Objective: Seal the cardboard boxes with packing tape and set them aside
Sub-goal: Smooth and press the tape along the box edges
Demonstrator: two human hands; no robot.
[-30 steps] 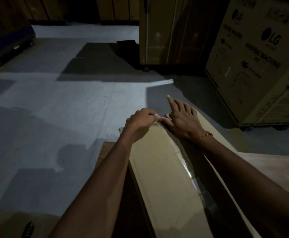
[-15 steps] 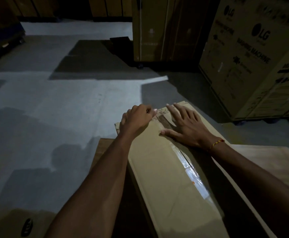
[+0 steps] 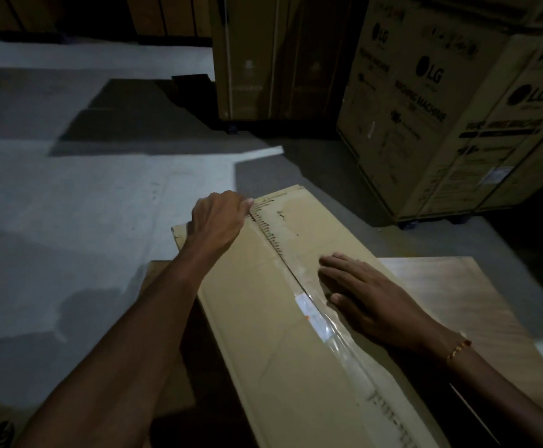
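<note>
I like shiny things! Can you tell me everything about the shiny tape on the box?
The clear glossy packing tape runs along the centre seam of the long brown cardboard box, wrinkled and catching light. The right hand presses flat beside it; the left hand is curled at the seam's far end.

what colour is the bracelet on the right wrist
Gold with a small reddish bead, as far as the dim head view shows: the bracelet.

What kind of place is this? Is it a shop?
Probably a warehouse or storeroom, not a shop floor: tall brown cardboard washing machine cartons stand on a bare grey concrete floor, and a long flat cardboard box is being taped.
</note>
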